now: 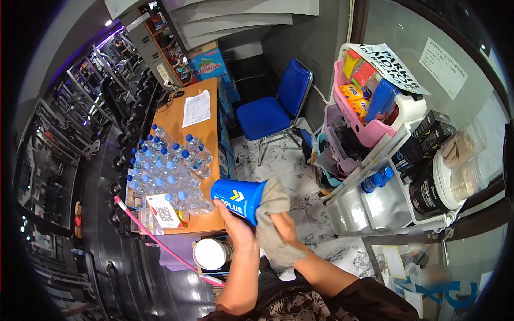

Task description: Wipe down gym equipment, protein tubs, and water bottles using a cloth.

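Note:
A blue plastic tub with white and yellow print lies tilted sideways in front of me. My left hand holds it from below, with the thumb on its near side. A grey-beige cloth covers the tub's right end and hangs down from it. My right hand grips this cloth and presses it against that end; some of its fingers are hidden by the folds. Left of the tub, many clear plastic water bottles with blue caps stand on a wooden desk.
A white-lidded tub stands below the desk's near edge, beside a pink pole. A blue chair is beyond the desk. At the right are a pink basket and a white rack with tubs. A card with a printed code stands near the bottles.

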A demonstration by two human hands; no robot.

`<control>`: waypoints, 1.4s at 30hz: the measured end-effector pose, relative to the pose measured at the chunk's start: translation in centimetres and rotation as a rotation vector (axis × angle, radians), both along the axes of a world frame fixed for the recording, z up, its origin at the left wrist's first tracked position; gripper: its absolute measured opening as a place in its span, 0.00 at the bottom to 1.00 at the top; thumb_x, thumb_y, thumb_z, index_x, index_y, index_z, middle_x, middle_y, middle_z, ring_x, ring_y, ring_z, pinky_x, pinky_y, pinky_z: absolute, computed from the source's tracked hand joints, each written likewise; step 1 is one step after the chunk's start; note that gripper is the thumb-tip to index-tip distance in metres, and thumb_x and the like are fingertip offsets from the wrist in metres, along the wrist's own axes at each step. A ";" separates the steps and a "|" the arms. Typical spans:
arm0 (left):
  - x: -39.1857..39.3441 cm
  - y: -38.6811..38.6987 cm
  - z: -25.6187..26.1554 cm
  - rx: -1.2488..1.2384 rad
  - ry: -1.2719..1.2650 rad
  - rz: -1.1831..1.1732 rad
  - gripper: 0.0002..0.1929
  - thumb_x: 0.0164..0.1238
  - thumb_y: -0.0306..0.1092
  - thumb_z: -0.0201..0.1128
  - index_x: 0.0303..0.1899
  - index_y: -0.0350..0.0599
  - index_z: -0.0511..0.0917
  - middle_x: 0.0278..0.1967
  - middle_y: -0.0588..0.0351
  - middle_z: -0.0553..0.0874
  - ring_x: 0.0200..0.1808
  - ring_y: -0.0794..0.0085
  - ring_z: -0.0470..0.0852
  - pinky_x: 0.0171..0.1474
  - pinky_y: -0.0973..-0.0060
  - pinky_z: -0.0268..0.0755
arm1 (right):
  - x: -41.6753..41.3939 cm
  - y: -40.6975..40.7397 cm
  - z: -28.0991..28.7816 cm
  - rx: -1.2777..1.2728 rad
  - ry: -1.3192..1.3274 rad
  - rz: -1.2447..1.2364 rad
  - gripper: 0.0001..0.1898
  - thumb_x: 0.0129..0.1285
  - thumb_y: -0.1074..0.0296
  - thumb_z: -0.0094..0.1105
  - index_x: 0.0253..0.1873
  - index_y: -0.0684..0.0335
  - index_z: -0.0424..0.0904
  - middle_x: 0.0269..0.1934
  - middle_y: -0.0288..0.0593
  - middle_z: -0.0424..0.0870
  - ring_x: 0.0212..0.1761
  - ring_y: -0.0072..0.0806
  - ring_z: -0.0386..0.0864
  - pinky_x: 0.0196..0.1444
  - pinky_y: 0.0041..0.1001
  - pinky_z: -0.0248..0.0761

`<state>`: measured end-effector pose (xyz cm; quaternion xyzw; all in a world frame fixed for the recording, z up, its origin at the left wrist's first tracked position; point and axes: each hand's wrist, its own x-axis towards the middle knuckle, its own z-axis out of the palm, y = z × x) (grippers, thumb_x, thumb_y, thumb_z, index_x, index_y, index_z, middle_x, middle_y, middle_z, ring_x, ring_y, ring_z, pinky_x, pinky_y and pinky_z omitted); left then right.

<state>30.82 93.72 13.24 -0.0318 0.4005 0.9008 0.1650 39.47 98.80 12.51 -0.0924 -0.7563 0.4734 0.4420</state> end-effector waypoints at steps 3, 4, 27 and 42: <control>1.1 0.7 -0.6 0.075 0.186 -0.005 0.31 0.79 0.60 0.45 0.68 0.43 0.63 0.62 0.52 0.74 0.60 0.63 0.76 0.66 0.64 0.67 | 0.8 -0.1 0.3 -0.569 -0.183 -0.027 0.18 0.61 0.73 0.59 0.57 0.70 0.75 0.53 0.61 0.77 0.54 0.55 0.77 0.57 0.42 0.72; 1.5 0.9 -0.6 -0.006 0.306 0.012 0.32 0.78 0.58 0.47 0.69 0.43 0.57 0.62 0.49 0.71 0.60 0.62 0.75 0.65 0.63 0.67 | 1.8 0.7 1.7 -0.210 -0.202 -0.014 0.18 0.62 0.73 0.58 0.56 0.70 0.75 0.52 0.59 0.78 0.52 0.53 0.78 0.55 0.41 0.72; 7.9 9.6 -13.6 -0.582 0.906 -0.603 0.41 0.62 0.35 0.73 0.69 0.37 0.54 0.64 0.41 0.70 0.64 0.56 0.73 0.67 0.61 0.65 | 17.5 13.6 -11.3 -1.572 0.112 0.083 0.27 0.77 0.51 0.47 0.64 0.72 0.69 0.51 0.51 0.80 0.46 0.33 0.81 0.48 0.28 0.77; 19.7 31.9 -20.9 -0.395 1.191 -0.944 0.38 0.59 0.36 0.71 0.68 0.36 0.60 0.64 0.35 0.69 0.67 0.41 0.67 0.69 0.55 0.61 | 24.5 13.3 -13.4 -1.964 0.321 0.212 0.32 0.76 0.52 0.47 0.71 0.75 0.56 0.68 0.61 0.66 0.67 0.46 0.69 0.67 0.38 0.67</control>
